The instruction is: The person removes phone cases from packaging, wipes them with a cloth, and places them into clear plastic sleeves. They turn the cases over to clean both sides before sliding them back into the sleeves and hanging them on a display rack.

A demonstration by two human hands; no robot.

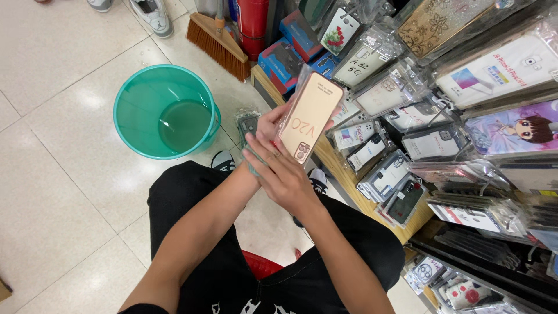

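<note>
Holding packaged pink phone case (308,116) up w/ left hand (268,125), tilted toward you.
Right hand (283,174) pinches green cloth (251,152) against it; fingers curled.

Left hand (264,131) mostly hidden behind the right hand (285,174) and the pink packaged phone case (308,116); grip not readable. Dark packaged case (247,123) beside it half covered by fingers. Grey sneakers (152,14) cut off by the top edge, wearer out of view. Broom (218,43) handle cropped at the top. Red cylinder (253,23) cut off too. Red seat (261,266) largely hidden under black trousers. Shelf (343,174) stock at lower right too dark and crowded to tell apart.
</note>
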